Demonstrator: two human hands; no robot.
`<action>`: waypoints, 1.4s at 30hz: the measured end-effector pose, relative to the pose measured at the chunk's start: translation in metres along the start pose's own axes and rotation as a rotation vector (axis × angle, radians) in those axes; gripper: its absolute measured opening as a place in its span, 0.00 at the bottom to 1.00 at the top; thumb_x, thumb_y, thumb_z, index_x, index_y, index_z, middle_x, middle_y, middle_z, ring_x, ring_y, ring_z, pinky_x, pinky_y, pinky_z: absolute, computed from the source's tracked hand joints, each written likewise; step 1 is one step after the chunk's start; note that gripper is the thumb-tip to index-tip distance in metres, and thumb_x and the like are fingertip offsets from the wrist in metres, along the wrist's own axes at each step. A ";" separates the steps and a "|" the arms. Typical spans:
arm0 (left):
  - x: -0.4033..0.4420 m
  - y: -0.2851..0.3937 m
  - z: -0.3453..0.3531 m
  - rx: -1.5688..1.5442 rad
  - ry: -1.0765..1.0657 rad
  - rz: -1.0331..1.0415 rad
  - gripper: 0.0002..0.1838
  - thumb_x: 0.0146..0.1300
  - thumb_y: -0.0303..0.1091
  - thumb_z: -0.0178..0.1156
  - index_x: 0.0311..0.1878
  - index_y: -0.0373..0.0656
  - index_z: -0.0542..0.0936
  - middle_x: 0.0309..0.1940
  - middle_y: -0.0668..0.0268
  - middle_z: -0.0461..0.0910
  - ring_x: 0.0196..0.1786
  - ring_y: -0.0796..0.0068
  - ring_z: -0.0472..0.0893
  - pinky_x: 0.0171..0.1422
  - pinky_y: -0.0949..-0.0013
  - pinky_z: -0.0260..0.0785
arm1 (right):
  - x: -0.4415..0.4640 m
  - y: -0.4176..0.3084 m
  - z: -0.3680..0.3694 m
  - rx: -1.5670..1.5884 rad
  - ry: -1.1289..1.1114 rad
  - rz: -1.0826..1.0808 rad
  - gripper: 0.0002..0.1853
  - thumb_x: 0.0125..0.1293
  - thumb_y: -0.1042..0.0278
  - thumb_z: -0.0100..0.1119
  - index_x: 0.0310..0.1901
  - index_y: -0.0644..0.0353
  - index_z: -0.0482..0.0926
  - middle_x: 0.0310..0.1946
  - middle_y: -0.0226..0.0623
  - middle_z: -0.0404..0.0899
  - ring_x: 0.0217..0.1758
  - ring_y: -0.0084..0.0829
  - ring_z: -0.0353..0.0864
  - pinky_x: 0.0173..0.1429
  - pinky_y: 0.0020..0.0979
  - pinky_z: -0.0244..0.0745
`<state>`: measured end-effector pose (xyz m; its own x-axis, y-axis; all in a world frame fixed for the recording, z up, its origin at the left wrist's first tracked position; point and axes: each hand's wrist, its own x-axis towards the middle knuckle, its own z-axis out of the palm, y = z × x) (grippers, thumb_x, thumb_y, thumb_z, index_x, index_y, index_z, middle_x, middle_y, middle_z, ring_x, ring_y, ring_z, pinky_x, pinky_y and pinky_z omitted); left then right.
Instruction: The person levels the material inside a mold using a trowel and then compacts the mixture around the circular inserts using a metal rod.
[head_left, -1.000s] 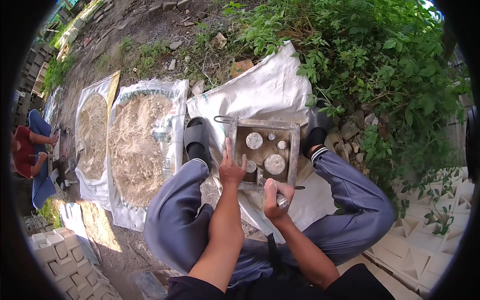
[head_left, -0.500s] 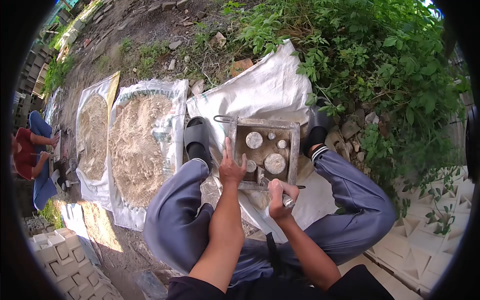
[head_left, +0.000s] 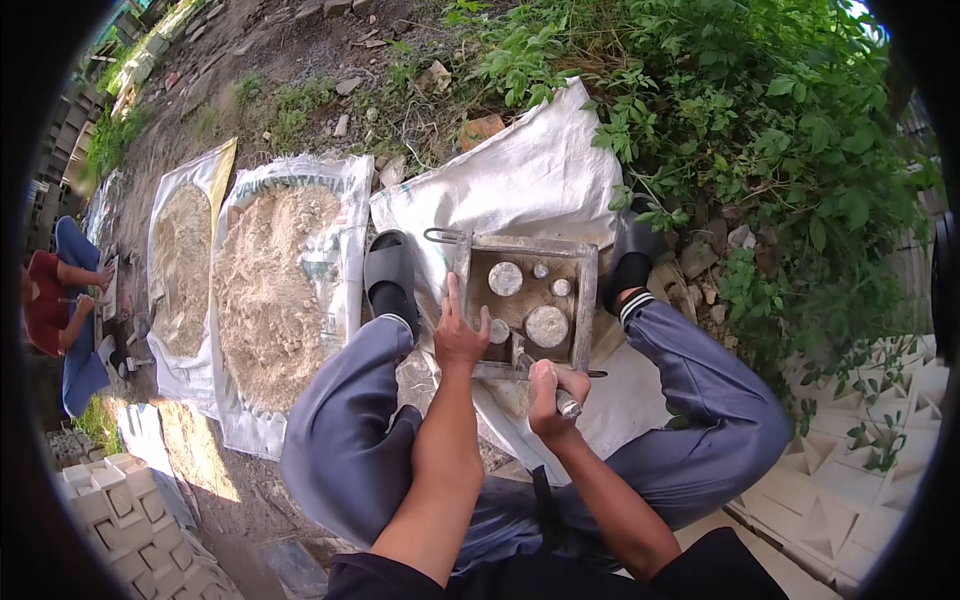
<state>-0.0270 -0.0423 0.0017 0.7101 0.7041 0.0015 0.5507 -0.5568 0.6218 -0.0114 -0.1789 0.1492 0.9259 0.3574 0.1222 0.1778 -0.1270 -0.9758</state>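
A square mould frame [head_left: 587, 315] rests on a white sack between my feet. Sandy material [head_left: 520, 309] lines its inside, with several round pale discs of different sizes, among them a large disc [head_left: 547, 326]. My left hand [head_left: 460, 338] lies along the frame's left side, index finger stretched forward and the others apart, holding nothing. At the near side of the frame, my right hand [head_left: 555, 392] is wrapped round the handle of a small trowel [head_left: 568, 406]. The trowel's blade end reaches just inside the near edge, close to a small disc [head_left: 498, 331].
Two sacks of sandy powder [head_left: 270, 290] lie to the left. Farther left sits another person [head_left: 65, 305]. Pale blocks [head_left: 135, 520] are stacked at lower left, patterned pale tiles [head_left: 840, 490] at right. Green plants [head_left: 740, 110] crowd the upper right.
Both hands and the trowel hold nearly the same place at the frame. The whole view has shifted slightly. The other person's hands have moved a little.
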 end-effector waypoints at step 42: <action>0.001 0.000 -0.003 -0.011 -0.010 -0.021 0.46 0.58 0.45 0.60 0.76 0.52 0.46 0.49 0.51 0.75 0.43 0.48 0.80 0.46 0.53 0.75 | 0.014 -0.010 0.006 0.040 0.044 0.221 0.21 0.68 0.70 0.48 0.15 0.59 0.61 0.14 0.20 0.62 0.17 0.12 0.55 0.21 0.23 0.45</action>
<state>-0.0276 -0.0401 0.0042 0.7029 0.7110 -0.0200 0.5607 -0.5366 0.6306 -0.0026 -0.1675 0.1596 0.9546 0.2844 -0.0886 -0.0436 -0.1608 -0.9860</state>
